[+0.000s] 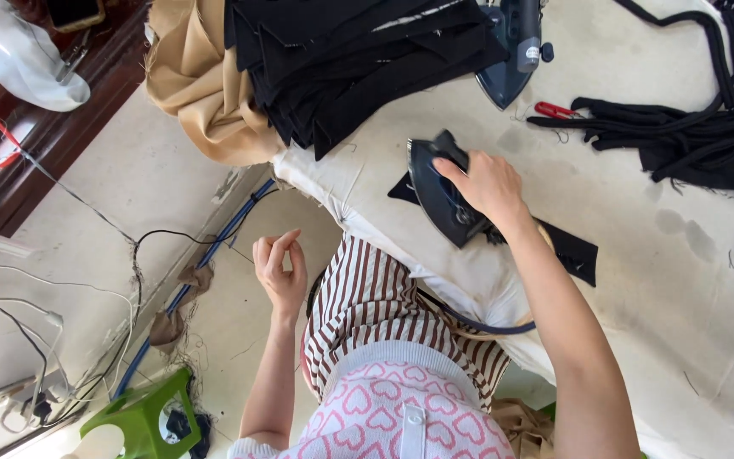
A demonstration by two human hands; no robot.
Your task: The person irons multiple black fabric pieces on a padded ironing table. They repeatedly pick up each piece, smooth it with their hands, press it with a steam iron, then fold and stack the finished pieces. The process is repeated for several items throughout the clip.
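Right hand (pixel 488 183) is gripping the dark blue pointed iron (pixel 443 191), pressing a flat black cloth piece (pixel 573 251) in the middle of the frame | left hand (pixel 280 265) is hanging off the table, fingers loosely curled, holding nothing | a stack of black cloth pieces (pixel 358 59) is waiting at the top, looking like lots left | padded white ironing table (pixel 639 323) is looking stained | pale tiled floor (pixel 112 187) with cables (pixel 133 255) is lying on the left.

We see bare padded table (pixel 622 255) open to the right of the iron (pixel 439 191), up to the tangle of black strips (pixel 707 127). Behind it, the stack of black fabric pieces (pixel 358 68), a second iron (pixel 511 51) and small red snips (pixel 554 110) block the way. Our left hand (pixel 280 268) hangs over open floor (pixel 129 170), with cables (pixel 129 255) further left.
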